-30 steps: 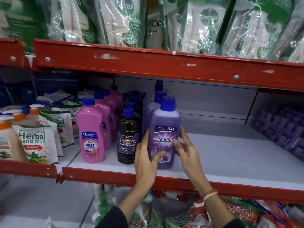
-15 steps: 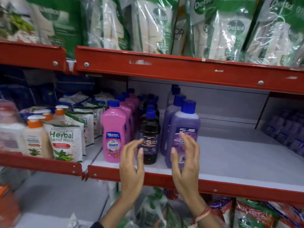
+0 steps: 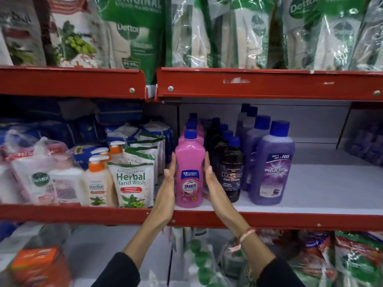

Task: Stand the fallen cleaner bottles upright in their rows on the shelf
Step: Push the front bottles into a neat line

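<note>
We saw the red-edged metal shelf with a white deck (image 3: 310,195) carrying three rows of upright cleaner bottles at its left end. The translucent purple Bactin bottle with a blue cap (image 3: 271,164) fronted the right row, the black Bactin floor cleaner bottle with a blue cap (image 3: 231,172) fronted the middle one, and the pink Shakti bottle with a blue cap (image 3: 189,172) fronted the left one, near the shelf lip. Our left hand (image 3: 166,189) and right hand (image 3: 215,189) flanked the pink bottle, palms facing it, fingers (image 3: 173,164) straight and released, nothing gripped. We could not tell whether they touched it. The white herbal hand wash pouch with green print (image 3: 131,185) stood just left of our left hand.
</note>
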{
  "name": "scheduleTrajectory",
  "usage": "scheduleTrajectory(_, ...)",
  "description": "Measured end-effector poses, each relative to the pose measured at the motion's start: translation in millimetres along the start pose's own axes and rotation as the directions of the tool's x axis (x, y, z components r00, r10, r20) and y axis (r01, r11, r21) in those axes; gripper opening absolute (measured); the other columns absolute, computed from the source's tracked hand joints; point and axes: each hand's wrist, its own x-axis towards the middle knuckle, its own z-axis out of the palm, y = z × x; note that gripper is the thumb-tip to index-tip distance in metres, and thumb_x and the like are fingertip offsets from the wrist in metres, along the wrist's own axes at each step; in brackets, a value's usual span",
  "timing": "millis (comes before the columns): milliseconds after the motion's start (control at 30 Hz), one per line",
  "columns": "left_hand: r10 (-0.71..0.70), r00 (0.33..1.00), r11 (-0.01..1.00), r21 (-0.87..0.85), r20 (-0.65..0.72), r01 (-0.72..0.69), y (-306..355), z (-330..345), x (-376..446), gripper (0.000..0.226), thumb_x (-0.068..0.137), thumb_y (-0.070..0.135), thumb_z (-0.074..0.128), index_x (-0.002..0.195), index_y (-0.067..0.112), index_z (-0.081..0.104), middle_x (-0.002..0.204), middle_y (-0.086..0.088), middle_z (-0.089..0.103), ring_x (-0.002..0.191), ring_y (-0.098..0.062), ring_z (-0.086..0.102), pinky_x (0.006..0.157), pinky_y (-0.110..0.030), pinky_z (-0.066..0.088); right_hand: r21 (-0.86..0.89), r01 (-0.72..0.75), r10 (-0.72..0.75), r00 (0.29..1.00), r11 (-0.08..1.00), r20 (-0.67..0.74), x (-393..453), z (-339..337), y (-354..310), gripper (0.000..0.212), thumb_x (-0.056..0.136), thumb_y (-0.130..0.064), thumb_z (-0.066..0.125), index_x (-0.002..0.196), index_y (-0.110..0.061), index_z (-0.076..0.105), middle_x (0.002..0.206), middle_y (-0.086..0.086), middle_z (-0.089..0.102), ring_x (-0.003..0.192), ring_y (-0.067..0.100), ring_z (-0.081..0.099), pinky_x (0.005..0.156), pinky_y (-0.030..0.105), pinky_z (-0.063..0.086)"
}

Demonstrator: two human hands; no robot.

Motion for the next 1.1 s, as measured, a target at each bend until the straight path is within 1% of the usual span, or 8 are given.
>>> scheduleTrajectory(200,-0.032,0.999,0.999,0.010,0.030,0.032,4.4,-7.4,-20.8,0.047,0.074,0.072,0.010,0.119,0.078,0.017,0.156,0.011,0.026,0.111,0.027,0.043,0.088,-0.005,0.045,-0.139,-0.023,0.024,1.000,0.990,0.005,-19.8,-0.4,-5.1,0.062,0.076,-0.083,0.015,0.134,-0.071,-0.003,0.148,-0.028,0.028,0.143,0.008,0.029,0.114,0.052,0.032)
scheduleTrajectory(300,-0.037,0.999,0.997,0.061,0.028,0.035,9.0,-10.8,-25.4,0.055,0.068,0.081,0.010,0.122,0.077,0.014,0.155,0.007,0.031,0.123,0.009,0.045,0.098,-0.021,0.046,-0.155,-0.039,0.037,0.999,0.987,-0.010,-25.7,-1.2,-9.5,0.058,0.083,-0.072,0.017,0.137,-0.067,-0.002,0.124,-0.040,0.034,0.117,-0.026,0.037,0.102,0.021,0.040)
scheduleTrajectory(367,-0.033,0.999,0.996,0.085,0.042,0.030,7.3,-12.8,-26.1,0.068,0.062,0.089,0.011,0.129,0.073,0.012,0.154,0.009,0.032,0.130,-0.001,0.042,0.105,-0.032,0.043,-0.161,-0.059,0.056,0.998,0.985,-0.019,-28.5,-0.7,-12.9,0.056,0.086,-0.064,0.017,0.139,-0.065,-0.001,0.123,-0.040,0.032,0.115,-0.023,0.038,0.099,0.021,0.042)
scheduleTrajectory(433,-0.002,1.000,0.994,0.106,0.025,0.000,3.2,-10.1,-28.1,0.075,0.065,0.088,0.012,0.136,0.065,0.011,0.147,0.019,0.036,0.123,0.015,0.041,0.101,-0.014,0.041,-0.185,-0.047,0.042,0.999,0.982,-0.029,-30.2,-1.7,-12.6,0.056,0.087,-0.064,0.018,0.140,-0.063,0.002,0.124,-0.039,0.033,0.117,-0.019,0.037,0.101,0.028,0.041)
scheduleTrajectory(567,0.367,0.847,0.881,0.436,-0.385,-0.183,-0.8,7.9,-40.9,0.066,0.090,0.062,0.020,0.137,0.022,0.043,0.129,-0.001,0.045,0.118,0.006,0.041,0.094,0.000,0.031,-0.282,0.038,-0.131,0.938,0.959,-0.320,-38.9,-17.0,-9.9,0.054,0.091,-0.064,0.023,0.143,-0.049,0.031,0.138,-0.014,0.044,0.128,-0.001,0.044,0.105,0.030,0.038)
scheduleTrajectory(667,0.487,0.823,0.836,0.429,-0.292,-0.342,3.3,33.2,-38.8,0.037,0.096,0.037,0.033,0.117,0.015,0.054,0.110,-0.002,0.057,0.105,0.001,0.053,0.090,-0.011,0.042,-0.379,0.072,-0.271,0.820,0.923,-0.505,-42.1,-42.6,-4.2,0.051,0.095,-0.051,0.027,0.140,-0.032,0.042,0.133,-0.003,0.047,0.127,0.006,0.045,0.107,0.027,0.037)
scheduleTrajectory(900,-0.047,0.999,0.959,0.280,-0.021,0.051,-9.8,108.8,-10.2,0.070,0.087,0.064,0.014,0.148,0.038,-0.008,0.156,0.022,-0.008,0.144,0.003,-0.005,0.118,-0.027,0.003,-0.233,-0.009,-0.056,0.961,0.972,-0.272,-28.2,-75.4,12.1,0.056,0.097,-0.051,0.022,0.150,-0.043,0.005,0.158,-0.023,0.007,0.146,-0.005,0.008,0.124,0.036,0.011)
scheduleTrajectory(1100,-0.108,0.992,0.973,0.197,-0.068,0.120,-1.6,116.6,-8.3,0.056,0.084,0.065,0.005,0.139,0.054,0.003,0.144,0.030,0.005,0.136,0.007,0.006,0.110,-0.016,0.007,-0.205,-0.055,0.021,0.986,0.977,-0.164,-35.7,-86.6,9.8,0.052,0.093,-0.064,0.016,0.143,-0.059,0.000,0.157,-0.024,0.008,0.146,-0.001,0.009,0.123,0.044,0.012)
